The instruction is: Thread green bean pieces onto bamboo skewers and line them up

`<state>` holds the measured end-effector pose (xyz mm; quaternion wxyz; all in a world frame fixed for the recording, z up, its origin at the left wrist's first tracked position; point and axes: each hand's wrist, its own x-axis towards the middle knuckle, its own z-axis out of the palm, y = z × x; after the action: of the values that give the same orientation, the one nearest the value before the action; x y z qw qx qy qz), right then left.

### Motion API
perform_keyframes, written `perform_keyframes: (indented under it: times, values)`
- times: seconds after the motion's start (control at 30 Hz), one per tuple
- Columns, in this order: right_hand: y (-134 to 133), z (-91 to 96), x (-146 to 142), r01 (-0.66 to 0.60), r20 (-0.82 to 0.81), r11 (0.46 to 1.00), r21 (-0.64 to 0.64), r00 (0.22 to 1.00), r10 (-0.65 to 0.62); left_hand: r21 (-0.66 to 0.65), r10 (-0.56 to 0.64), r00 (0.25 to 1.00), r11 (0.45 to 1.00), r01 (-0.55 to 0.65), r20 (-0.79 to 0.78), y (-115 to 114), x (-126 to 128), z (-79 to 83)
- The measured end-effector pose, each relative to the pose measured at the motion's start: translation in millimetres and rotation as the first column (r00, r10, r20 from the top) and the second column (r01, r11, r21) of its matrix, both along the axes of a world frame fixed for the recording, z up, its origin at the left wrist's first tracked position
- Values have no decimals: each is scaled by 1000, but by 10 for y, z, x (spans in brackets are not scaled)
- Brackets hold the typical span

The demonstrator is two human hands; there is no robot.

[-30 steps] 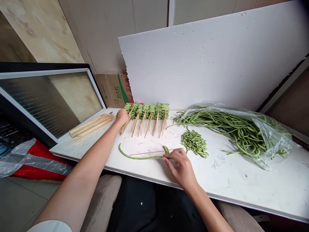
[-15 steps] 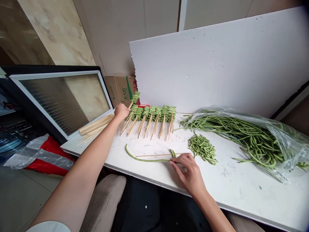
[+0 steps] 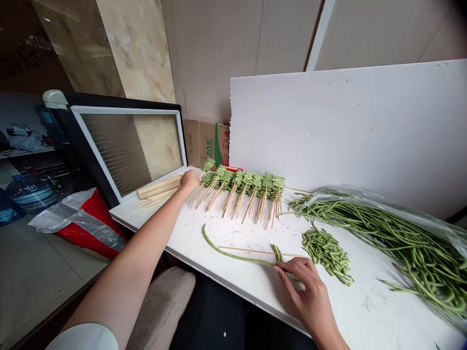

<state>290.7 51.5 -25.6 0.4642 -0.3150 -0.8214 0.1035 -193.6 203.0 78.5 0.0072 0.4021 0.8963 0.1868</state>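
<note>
Left hand [image 3: 189,181]: stretched far forward, with the fingers curled shut on the stick end of the leftmost bean skewer [image 3: 204,174].
Leftmost bean skewer: its long axis runs from the left hand away and to the right, and its green head points at the cardboard box [image 3: 206,143].
Right hand [image 3: 308,291]: held near the body with the fingers extended, not closed; the fingertips [image 3: 281,266] are pressed on one end of the long bean [image 3: 233,254].
Long bean: laid flat on the white tabletop [image 3: 204,272]. Its long axis runs from the right fingertips leftward, toward the left forearm, and its free end curves away from the body.
Bare stick [image 3: 251,251]: laid just beyond the long bean and nearly parallel to it. A folded green piece sits on it just beyond the right fingertips.
Skewer row [image 3: 251,187]: spread rightward from the left hand, with the sticks pointing toward the body.
Loose sticks [image 3: 160,188]: bundled just left of the left hand.
Cut pieces [image 3: 328,250]: piled just beyond and right of the right hand.
Bagged beans [image 3: 394,233]: farther right of the right hand.
Change: half a second ago the leftmost skewer was raised, its head well above the row; now it is lowered almost level with the row. The right hand's press on the long bean is kept unchanged.
</note>
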Motion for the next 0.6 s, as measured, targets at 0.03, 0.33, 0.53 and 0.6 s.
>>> perform_keyframes:
  times: [0.03, 0.33, 0.53, 0.6]
  values:
    - [1, -3, 2, -3, 6, 1000, 2, 1000, 3, -4, 2, 1000, 1000, -2, 8, 7, -7, -47]
    - [22, -69, 17, 1, 26, 1000, 13, 1000, -2, -36, -35, 999, 999, 36, 26, 23, -7, -300]
    - [12, -38, 4, -8, 33, 1000, -13, 999, 8, -29, -66, 998, 997, 66, 7, -8, 37, -302]
    - [7, -25, -3, -8, 28, 1000, -11, 1000, 8, -25, -80, 997, 996, 80, 15, -28, 45, -306]
